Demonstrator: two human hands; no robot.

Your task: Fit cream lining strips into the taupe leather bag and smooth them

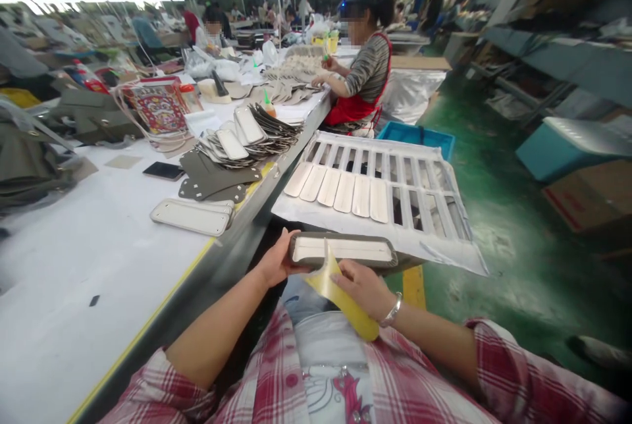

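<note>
My left hand (279, 261) is closed on the left end of a long, round-cornered panel (355, 250) with a dark rim and a cream inside. In my right hand (364, 287) is a yellow squeeze bottle (356, 316). Its pale pointed nozzle rises in front of the panel's cream face; whether it touches cannot be made out. Just beyond, several cream panels (336, 189) lie side by side on a white slotted rack (291, 213). A small stack of similar panels (190, 213) rests on the table to my left.
The white table (123, 305) has a yellow-edged border. On it are a phone (162, 171), grey-brown flat pieces (212, 177), a large panel pile (247, 137) and a patterned bag (157, 108). A co-worker (365, 68) sits further along. A blue crate (417, 137) stands behind the rack.
</note>
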